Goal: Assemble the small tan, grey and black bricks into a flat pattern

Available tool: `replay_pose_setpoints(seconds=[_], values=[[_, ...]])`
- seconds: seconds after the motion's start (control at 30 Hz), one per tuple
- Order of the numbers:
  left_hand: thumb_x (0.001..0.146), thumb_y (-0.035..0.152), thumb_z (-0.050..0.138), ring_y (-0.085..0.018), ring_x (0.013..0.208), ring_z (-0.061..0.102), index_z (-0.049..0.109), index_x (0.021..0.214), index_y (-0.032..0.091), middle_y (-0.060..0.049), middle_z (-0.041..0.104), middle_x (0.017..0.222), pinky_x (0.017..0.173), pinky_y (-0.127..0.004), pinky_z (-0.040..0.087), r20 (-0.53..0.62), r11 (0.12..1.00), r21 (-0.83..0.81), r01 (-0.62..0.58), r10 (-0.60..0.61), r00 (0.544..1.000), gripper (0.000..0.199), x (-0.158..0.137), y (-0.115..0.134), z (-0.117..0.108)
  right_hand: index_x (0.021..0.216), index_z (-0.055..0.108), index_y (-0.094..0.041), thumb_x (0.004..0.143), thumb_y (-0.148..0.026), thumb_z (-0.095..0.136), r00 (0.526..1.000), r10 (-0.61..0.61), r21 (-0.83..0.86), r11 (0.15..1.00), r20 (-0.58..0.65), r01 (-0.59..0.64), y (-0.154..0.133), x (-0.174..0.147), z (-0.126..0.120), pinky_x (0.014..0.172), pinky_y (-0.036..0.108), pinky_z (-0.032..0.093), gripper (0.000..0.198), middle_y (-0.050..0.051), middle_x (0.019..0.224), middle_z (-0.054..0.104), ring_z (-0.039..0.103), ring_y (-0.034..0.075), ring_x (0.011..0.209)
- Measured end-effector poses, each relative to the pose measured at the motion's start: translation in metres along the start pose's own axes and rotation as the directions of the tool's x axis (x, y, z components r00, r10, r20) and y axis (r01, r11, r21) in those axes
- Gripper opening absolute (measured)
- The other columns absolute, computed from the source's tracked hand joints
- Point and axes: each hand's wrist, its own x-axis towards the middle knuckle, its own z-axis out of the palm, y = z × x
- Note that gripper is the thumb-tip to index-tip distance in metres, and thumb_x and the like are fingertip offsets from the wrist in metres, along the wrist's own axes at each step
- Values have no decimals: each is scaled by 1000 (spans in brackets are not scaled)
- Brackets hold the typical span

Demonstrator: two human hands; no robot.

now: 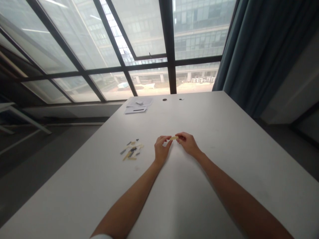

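A small tan flat piece (174,137) is held between both my hands just above the white table (224,159). My left hand (161,148) pinches its left end with thumb and fingertips. My right hand (187,143) pinches its right end. A small pile of tan and dark grey pieces (131,152) lies on the table to the left of my left hand, about a hand's width away.
Sheets of paper with a small white object (138,106) lie at the table's far edge near the window. Two round dark holes (164,99) sit in the tabletop beyond. A dark curtain (261,49) hangs at the right; another table's edge (10,109) shows far left.
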Motion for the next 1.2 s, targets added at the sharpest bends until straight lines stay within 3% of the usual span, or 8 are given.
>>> replay_pose_setpoints(seconds=[0.17,0.4,0.67,1.2], values=[[86,28,70,-21,91,61,75,102,25,-5,70,96,80,-34,50,57,999,1,-34,34,998,17,-5,-4,4,88,78,-27,78,-29,73,992,-96,-171,979,84,110,8,-13,-19,77,35,50,11,2,79,67,55,19,74],[85,26,71,-19,85,60,73,111,25,-5,69,97,75,-32,50,89,999,-32,-39,42,995,26,-9,-6,4,92,78,-26,83,-31,73,993,-119,-185,975,25,122,13,-21,-19,74,34,49,12,4,81,66,56,19,72],[84,26,72,-16,77,58,76,100,22,-3,69,89,70,-28,46,78,999,-34,0,2,997,16,-8,-1,5,102,71,-20,92,-25,60,961,-257,-354,894,100,276,22,-19,-21,69,29,49,16,5,89,66,58,17,76],[82,27,73,-14,70,55,77,99,22,-2,68,85,64,-26,43,101,996,-66,67,-61,993,17,-5,0,2,101,67,-20,90,-19,62,969,-229,-367,897,87,245,22,-17,-18,67,27,46,12,2,88,63,57,14,74]])
